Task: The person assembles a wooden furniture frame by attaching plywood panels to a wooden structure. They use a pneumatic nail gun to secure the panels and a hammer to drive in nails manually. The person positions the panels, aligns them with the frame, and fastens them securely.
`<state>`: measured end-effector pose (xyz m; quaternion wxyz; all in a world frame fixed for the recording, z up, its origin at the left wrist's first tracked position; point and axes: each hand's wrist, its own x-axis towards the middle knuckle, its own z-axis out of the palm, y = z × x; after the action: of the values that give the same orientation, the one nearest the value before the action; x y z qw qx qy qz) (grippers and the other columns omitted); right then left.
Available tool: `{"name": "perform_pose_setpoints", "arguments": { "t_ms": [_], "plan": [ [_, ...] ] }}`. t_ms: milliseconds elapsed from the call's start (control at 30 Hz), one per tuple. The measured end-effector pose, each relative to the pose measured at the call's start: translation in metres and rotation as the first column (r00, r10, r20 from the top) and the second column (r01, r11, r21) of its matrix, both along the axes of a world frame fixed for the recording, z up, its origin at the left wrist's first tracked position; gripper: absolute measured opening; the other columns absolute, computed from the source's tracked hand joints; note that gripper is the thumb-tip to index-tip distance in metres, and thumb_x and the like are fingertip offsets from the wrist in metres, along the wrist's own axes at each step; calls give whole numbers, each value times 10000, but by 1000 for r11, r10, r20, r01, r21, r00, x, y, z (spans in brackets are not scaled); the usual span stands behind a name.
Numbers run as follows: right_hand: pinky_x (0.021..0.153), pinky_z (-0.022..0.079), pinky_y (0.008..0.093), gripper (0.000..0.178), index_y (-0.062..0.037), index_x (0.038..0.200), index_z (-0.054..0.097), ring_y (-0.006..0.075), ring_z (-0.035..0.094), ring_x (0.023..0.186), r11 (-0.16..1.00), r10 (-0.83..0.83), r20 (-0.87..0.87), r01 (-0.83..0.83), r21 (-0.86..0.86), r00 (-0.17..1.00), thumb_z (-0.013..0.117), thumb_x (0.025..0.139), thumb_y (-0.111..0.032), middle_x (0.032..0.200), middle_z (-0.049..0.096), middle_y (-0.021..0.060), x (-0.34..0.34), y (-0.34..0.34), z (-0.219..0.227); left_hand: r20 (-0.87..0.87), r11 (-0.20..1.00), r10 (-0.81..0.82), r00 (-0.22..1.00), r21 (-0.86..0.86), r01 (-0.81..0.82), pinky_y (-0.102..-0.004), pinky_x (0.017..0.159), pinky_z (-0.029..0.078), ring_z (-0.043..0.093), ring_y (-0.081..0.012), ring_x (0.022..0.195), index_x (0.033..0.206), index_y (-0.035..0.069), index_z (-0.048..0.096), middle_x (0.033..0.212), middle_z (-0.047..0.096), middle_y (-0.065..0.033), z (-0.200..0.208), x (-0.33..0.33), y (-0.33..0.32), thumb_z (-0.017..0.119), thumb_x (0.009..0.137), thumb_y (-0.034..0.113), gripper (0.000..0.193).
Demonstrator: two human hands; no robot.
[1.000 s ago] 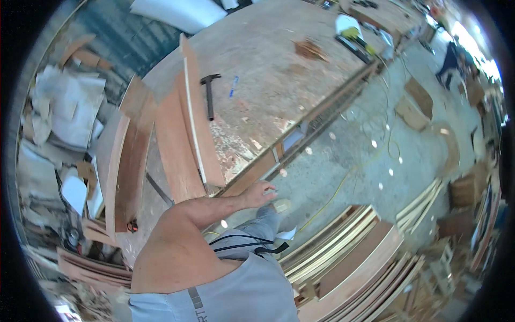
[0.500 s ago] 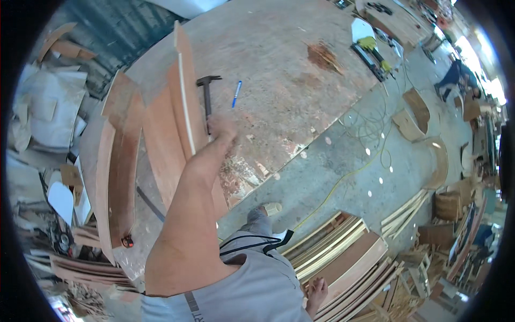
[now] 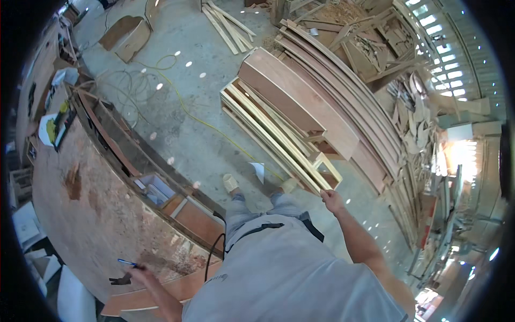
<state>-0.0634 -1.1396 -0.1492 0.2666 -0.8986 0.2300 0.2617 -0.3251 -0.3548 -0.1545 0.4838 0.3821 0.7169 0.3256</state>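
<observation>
My left hand (image 3: pixel 145 276) reaches down to the worktable at lower left. Its fingers are closed about the handle of a claw hammer (image 3: pixel 120 280); the dark head shows beyond them, and the hand hides most of the handle. A blue and white pen (image 3: pixel 127 262) lies close beside the fingers. Out to the right, my right hand (image 3: pixel 333 202) has its fingers pressed together. In the picture they overlap the near end of a frame of pale wood strips (image 3: pixel 279 147); contact is unclear, and anything pinched there is too small to make out.
The worktable (image 3: pixel 96 231) has a curved wooden piece (image 3: pixel 182 284) at its near edge and a green nail gun (image 3: pixel 52 129) farther off. Curved plywood boxes (image 3: pixel 300 96) stand right, beside stacked curved boards (image 3: pixel 348 80). A yellow hose (image 3: pixel 188 110) crosses the floor.
My body and view have turned right, so the worktable now sits at left. My left hand stays at the hammer. My right arm has stretched outward, its hand over the pale strips' near end.
</observation>
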Motion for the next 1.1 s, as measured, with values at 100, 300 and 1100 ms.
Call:
{"name": "perform_pose_setpoints", "arguments": {
  "t_ms": [100, 300, 1100],
  "plan": [
    [758, 528, 319, 361, -41, 1134, 690, 156, 657, 822, 973, 36, 162, -72, 218, 986, 627, 954, -347, 913, 708, 99, 4, 69, 13, 26, 960, -231, 973, 167, 224, -350, 618, 441, 523, -181, 650, 934, -3, 617, 748, 583, -66, 19, 84, -69, 539, 955, 337, 350],
    [866, 534, 317, 465, -3, 1303, 574, 208, 677, 963, 739, -60, 341, -188, 646, 938, 662, 948, -291, 1125, 696, 168, 82, 160, 82, 144, 559, -828, 542, 153, 815, -316, 595, 424, 512, -134, 649, 956, 52, 516, 711, 527, -14, 96, 285, -298, 513, 992, 313, 264],
    [690, 494, 411, 395, -38, 1249, 573, 341, 636, 733, 866, -480, 388, 354, 354, 787, 556, 991, -336, 794, 619, 193, 207, -255, -220, -626, -742, -636, -452, 333, 582, -519, 1064, 352, 446, -459, 1224, 1306, -48, 445, 1281, 479, -301, -283, 591, -885, 533, 930, 202, 460]
  ]
}}
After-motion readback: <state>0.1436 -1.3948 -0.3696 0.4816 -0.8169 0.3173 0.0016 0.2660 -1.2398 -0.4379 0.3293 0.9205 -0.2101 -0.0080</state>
